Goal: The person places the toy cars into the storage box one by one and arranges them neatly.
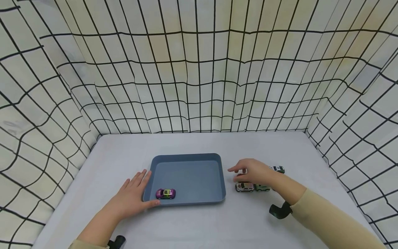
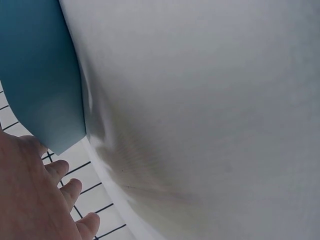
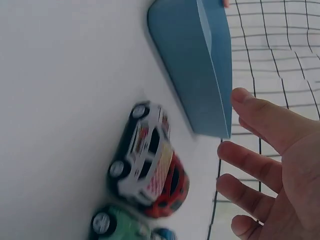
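A blue tray [image 1: 194, 178] holds a purple toy car [image 1: 166, 193] in its near left corner. My left hand [image 1: 132, 197] lies at the tray's left side, fingers spread along the rim and thumb at the front corner. To the right of the tray, my right hand [image 1: 255, 172] hovers over a group of toy cars, fingers loosely bent and nothing in its grasp. A white toy car [image 3: 145, 155] stands beside a red one [image 3: 173, 187] in the right wrist view, with a green toy car [image 3: 120, 223] behind. From the head, the right hand mostly hides the red car.
A white-and-green toy car [image 1: 278, 169] sits beyond the right forearm. White cloth covers the table [image 1: 192, 224]. Black netting [image 1: 205, 72] over pale sheets encloses the back and both sides. Dark wrist-camera mounts [image 1: 280, 210] hang below both wrists.
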A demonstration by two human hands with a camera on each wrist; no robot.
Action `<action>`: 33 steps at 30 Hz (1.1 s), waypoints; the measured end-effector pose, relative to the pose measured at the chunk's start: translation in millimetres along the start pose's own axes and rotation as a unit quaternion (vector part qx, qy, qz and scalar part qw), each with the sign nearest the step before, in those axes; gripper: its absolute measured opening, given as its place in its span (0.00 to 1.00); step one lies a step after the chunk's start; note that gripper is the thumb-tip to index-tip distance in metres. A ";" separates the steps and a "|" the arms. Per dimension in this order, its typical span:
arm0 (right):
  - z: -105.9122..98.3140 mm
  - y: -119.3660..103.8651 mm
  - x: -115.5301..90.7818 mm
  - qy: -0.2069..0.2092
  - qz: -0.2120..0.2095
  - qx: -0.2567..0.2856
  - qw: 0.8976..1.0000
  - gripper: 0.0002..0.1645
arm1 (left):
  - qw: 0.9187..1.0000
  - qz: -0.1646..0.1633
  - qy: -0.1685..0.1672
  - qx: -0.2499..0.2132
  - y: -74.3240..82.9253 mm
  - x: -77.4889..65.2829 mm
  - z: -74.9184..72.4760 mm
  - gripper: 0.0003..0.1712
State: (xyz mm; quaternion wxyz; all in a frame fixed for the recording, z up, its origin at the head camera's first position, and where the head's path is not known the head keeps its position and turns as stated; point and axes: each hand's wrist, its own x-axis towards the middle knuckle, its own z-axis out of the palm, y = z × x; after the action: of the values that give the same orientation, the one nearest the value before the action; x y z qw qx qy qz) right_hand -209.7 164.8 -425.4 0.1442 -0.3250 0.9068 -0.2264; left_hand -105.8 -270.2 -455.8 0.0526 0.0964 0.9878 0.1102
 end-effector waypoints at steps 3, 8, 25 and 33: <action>-3.6 10.3 -8.0 0.000 0.008 -0.005 1.000 0.23 | 1.000 -0.001 -0.001 -0.001 0.1 -0.2 0.2 0.70; -7.6 20.6 -12.5 0.001 0.020 -0.024 1.000 0.24 | 1.000 -0.002 -0.003 -0.003 -2.8 -0.2 1.0 0.71; -11.9 31.8 -4.1 -0.073 0.078 -0.042 0.993 0.23 | 1.000 -0.001 -0.002 -0.006 -1.9 0.5 0.8 0.70; -7.5 34.8 1.7 -0.088 0.081 -0.083 0.989 0.21 | 1.000 0.000 0.002 -0.006 -0.6 0.1 -0.8 0.69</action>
State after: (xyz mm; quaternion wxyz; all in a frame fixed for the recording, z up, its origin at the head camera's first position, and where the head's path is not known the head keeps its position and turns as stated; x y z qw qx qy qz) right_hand -232.3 189.9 -436.7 0.2141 -0.2804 0.9294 -0.1081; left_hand -106.1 -270.9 -455.1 0.0513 0.0962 0.9872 0.1161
